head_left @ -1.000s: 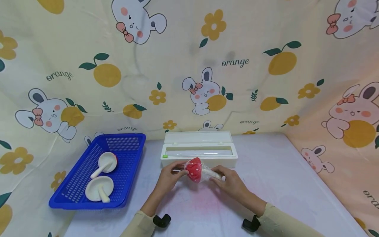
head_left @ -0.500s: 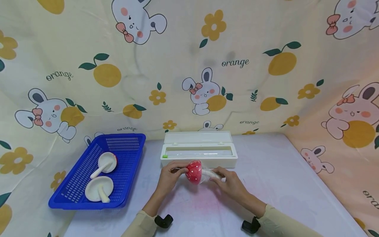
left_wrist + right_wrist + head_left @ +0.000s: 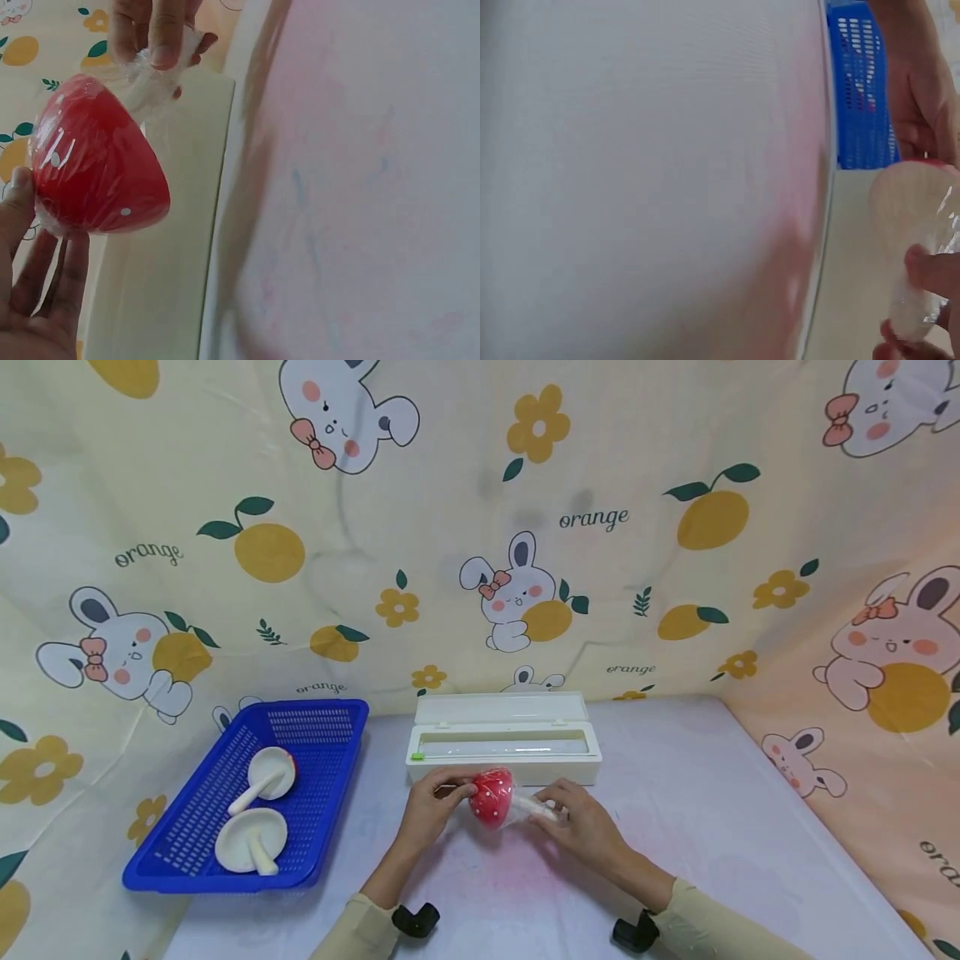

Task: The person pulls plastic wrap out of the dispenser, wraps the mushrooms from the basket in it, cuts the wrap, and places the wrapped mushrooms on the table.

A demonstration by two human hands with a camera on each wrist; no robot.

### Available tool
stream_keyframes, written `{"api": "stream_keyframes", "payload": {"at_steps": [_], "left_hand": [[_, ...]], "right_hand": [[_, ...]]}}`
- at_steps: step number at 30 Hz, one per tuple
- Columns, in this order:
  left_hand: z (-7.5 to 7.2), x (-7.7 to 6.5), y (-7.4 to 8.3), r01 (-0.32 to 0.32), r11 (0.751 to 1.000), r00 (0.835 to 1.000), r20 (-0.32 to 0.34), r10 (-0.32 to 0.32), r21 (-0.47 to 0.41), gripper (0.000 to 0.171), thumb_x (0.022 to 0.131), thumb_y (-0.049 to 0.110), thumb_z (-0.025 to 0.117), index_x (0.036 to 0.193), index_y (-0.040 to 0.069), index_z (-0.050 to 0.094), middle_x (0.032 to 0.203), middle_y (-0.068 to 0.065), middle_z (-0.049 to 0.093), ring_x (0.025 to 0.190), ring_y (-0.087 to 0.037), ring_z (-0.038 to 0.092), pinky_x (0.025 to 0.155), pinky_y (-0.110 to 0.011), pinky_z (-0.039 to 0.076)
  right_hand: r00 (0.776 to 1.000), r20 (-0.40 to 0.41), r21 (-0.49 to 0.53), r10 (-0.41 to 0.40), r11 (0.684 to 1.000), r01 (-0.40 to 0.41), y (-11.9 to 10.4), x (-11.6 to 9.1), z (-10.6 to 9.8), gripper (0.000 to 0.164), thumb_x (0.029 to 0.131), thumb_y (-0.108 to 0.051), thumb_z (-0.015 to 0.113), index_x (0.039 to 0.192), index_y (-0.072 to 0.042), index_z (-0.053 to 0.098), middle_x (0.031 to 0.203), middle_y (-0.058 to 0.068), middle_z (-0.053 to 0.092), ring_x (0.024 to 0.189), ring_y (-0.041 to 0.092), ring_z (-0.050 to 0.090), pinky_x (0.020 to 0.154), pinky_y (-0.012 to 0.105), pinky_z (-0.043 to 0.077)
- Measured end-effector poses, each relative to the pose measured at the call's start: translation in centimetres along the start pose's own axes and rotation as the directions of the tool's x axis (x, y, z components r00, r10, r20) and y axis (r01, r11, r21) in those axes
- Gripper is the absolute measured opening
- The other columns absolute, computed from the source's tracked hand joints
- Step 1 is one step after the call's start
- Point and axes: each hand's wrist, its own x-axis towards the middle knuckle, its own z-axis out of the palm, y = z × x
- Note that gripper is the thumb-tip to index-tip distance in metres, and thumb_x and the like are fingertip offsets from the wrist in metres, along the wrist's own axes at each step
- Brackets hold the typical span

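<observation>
I see a blue basket (image 3: 315, 764) on the left, with two mushrooms (image 3: 238, 841) lying inside. Next, the left hand (image 3: 431, 806) pinches the red cap of a mushroom in clear wrap (image 3: 519, 810), the wrapped mushroom (image 3: 491, 798) sitting between both hands, before an open white box (image 3: 498, 707). The right hand (image 3: 588, 822) pinches its pale stem.

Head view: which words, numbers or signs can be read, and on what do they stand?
"orange": backdrop, left.
"orange": backdrop, upper centre-right.
"orange": backdrop, smaller, above the blue basket.
"orange": backdrop, smaller, right of centre.
"ora": backdrop, right, cut off by the picture edge.
I read none on the basket, white box or wrapped mushroom.
</observation>
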Motion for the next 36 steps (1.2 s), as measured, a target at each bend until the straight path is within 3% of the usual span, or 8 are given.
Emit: {"api": "stream_keyframes", "payload": {"at_steps": [3,7,14,19,25,30,33,36], "left_hand": [[-0.1,0.1,0.4,0.007,1.000,0.999,0.035,-0.006,-0.025,0.032,0.098,0.017,0.080,0.129,0.017,0.077,0.127,-0.002,0.076,0.115,-0.022,0.070,0.097,-0.027,0.059],[-0.3,0.2,0.7,-0.038,0.999,0.997,0.068,0.038,-0.006,0.033,0.099,0.012,0.077,0.132,0.015,0.077,0.131,-0.001,0.076,0.119,-0.022,0.071,0.103,-0.034,0.057],[0.3,-0.1,0.1,-0.032,0.999,0.999,0.011,0.032,-0.035,0.024,0.096,0.010,0.080,0.120,0.012,0.083,0.121,-0.004,0.079,0.108,-0.016,0.074,0.093,-0.027,0.060],[0.9,-0.3,0.1,-0.047,0.998,0.999,-0.020,0.046,-0.033,0.022,0.096,0.010,0.081,0.118,0.011,0.083,0.118,-0.005,0.079,0.102,-0.015,0.075,0.089,-0.024,0.061],[1.2,-0.2,0.0,-0.075,0.997,0.997,-0.033,0.075,0.009,0.022,0.098,0.009,0.078,0.120,0.008,0.082,0.118,-0.007,0.078,0.103,-0.021,0.075,0.087,-0.027,0.062],[1.3,0.0,0.0,-0.045,0.998,0.998,0.046,0.043,0.041,0.027,0.101,0.016,0.076,0.129,0.014,0.079,0.127,-0.001,0.076,0.115,-0.022,0.071,0.092,-0.026,0.061],[1.4,0.1,0.2,-0.030,0.998,0.996,0.088,0.026,0.047,0.031,0.103,0.019,0.075,0.134,0.018,0.076,0.131,0.003,0.075,0.120,-0.021,0.069,0.096,-0.029,0.060],[1.2,0.2,0.3,-0.038,0.996,0.993,0.110,0.030,0.075,0.034,0.103,0.018,0.074,0.137,0.022,0.074,0.134,0.005,0.073,0.121,-0.020,0.069,0.100,-0.036,0.060]], "right_hand": [[1.000,0.004,-0.021,0.022,1.000,-0.021,-0.1,0.0,-0.5,0.028,0.083,-0.017,0.094,0.108,-0.016,0.081,0.088,-0.014,0.064,0.076,0.005,0.054,0.064,0.022,0.049],[1.000,0.020,0.047,0.004,0.999,-0.005,0.2,-0.1,-0.9,0.026,0.085,-0.011,0.092,0.109,-0.013,0.082,0.078,-0.015,0.059,0.069,0.004,0.051,0.058,0.021,0.044],[0.993,0.018,-0.006,-0.120,0.993,0.120,0.0,-0.7,-0.6,0.022,0.090,-0.003,0.084,0.111,-0.005,0.078,0.086,-0.007,0.065,0.075,0.002,0.051,0.064,0.022,0.050],[0.989,0.045,-0.014,-0.139,0.990,0.140,-0.1,-0.7,-0.4,0.019,0.093,-0.002,0.081,0.112,-0.003,0.077,0.086,-0.005,0.066,0.076,0.002,0.051,0.066,0.024,0.051],[0.983,0.168,0.076,-0.067,0.996,0.055,0.2,-0.6,-0.7,0.020,0.094,-0.008,0.082,0.114,-0.005,0.079,0.088,-0.007,0.070,0.074,0.000,0.052,0.064,0.022,0.051],[0.936,0.351,0.138,0.024,0.987,-0.077,0.6,-0.6,-1.5,0.026,0.093,-0.017,0.086,0.116,-0.010,0.078,0.091,-0.010,0.074,0.074,0.000,0.057,0.066,0.022,0.055],[0.933,0.358,0.136,0.040,0.986,-0.095,0.8,-0.9,-2.0,0.025,0.094,-0.017,0.086,0.116,-0.011,0.076,0.092,-0.008,0.076,0.076,0.001,0.061,0.068,0.024,0.057],[0.951,0.304,0.134,0.046,0.987,-0.091,1.1,-1.2,-2.7,0.022,0.095,-0.014,0.083,0.115,-0.010,0.075,0.095,-0.006,0.079,0.079,0.002,0.066,0.072,0.026,0.059]]}}
